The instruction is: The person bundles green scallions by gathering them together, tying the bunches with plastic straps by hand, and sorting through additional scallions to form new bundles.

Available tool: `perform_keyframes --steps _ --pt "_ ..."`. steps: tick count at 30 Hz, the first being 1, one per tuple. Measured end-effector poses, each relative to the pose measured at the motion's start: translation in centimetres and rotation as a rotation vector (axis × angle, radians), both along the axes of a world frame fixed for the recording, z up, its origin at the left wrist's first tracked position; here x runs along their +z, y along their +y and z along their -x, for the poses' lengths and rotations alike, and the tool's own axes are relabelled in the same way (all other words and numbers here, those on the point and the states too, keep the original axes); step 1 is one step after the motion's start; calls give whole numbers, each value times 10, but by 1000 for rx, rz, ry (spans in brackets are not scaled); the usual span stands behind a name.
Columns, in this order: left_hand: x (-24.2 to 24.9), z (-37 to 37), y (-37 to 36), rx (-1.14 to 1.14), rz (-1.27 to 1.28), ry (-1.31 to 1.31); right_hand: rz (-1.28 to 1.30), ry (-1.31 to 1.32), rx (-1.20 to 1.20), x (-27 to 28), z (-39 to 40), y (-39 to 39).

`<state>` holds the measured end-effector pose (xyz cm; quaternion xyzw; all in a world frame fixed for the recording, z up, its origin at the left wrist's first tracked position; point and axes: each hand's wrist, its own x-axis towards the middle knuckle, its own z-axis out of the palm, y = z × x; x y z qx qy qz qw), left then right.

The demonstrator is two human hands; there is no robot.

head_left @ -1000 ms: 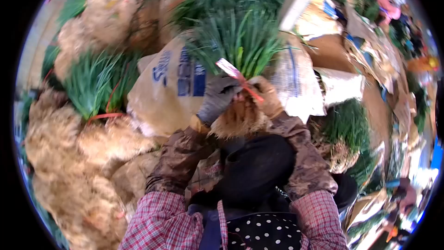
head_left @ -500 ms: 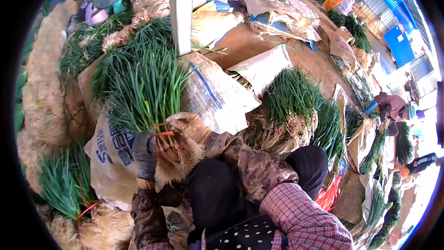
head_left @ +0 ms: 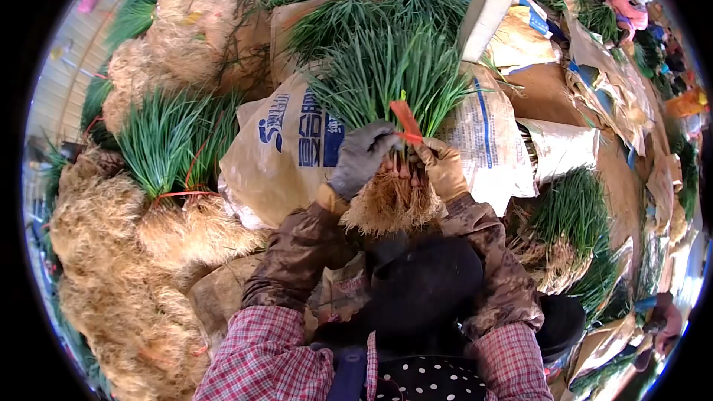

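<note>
A bundle of green onions [head_left: 394, 78] is in front of me, its leaves pointing away and its pinkish bulbs and pale roots [head_left: 392, 204] toward my knees. An orange strip tie [head_left: 405, 119] crosses the stems just above the bulbs, one flat end standing up. My left hand [head_left: 362, 157], in a grey glove, is closed at the left side of the stems, fingertips on the tie. At the right side my right hand [head_left: 443, 167], in a tan glove, pinches the tie beside the stems. Beneath the bundle lies a printed woven sack [head_left: 282, 134].
Tied bundles of green onions [head_left: 167, 148] lie to the left beside a long heap of roots [head_left: 111, 267]. More onions [head_left: 568, 215] sit at the right, near a folded white sack [head_left: 561, 145]. A pale post [head_left: 494, 7] rises beyond the bundle. Other people work at the far right.
The view has swung left, so the bundle now appears nearer the middle. My left hand has come up from beside the roots to the tie, and the tie's flat end now stands upright.
</note>
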<state>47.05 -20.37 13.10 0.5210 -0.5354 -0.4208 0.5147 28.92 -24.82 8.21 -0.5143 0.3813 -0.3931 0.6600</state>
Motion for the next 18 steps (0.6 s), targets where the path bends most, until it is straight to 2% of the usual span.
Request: perform_keyframes --steps 1,3,4,5,7,8,11,12,14,15,17,18 --pt "-4 9 -5 43 -92 127 -38 -14 17 -6 -3 2" --pt "-12 21 -18 125 -279 385 62 -112 -28 -18 -7 0" --pt "-24 21 -23 125 -264 587 65 -172 -44 -23 -4 1" --pt "-28 21 -27 139 -281 602 67 -230 -63 -21 -2 3" --pt "-26 22 -30 175 -315 639 -6 -105 -205 -10 2 8" --pt "-21 19 -30 145 -335 572 -10 -114 -211 -10 2 8" --pt "-16 3 -36 251 87 207 28 -125 -241 -11 14 -7" --pt "-13 -7 -27 280 112 191 42 -126 -256 -6 18 -9" --pt "-3 -25 -9 328 175 157 -77 44 -310 12 27 -15" --pt "2 -24 -1 331 192 144 -105 139 -315 0 42 -26" --pt "10 -21 14 339 233 118 -113 -81 -271 -16 50 -23" --pt "9 -20 11 252 288 38 -127 -6 -314 -18 49 -18"
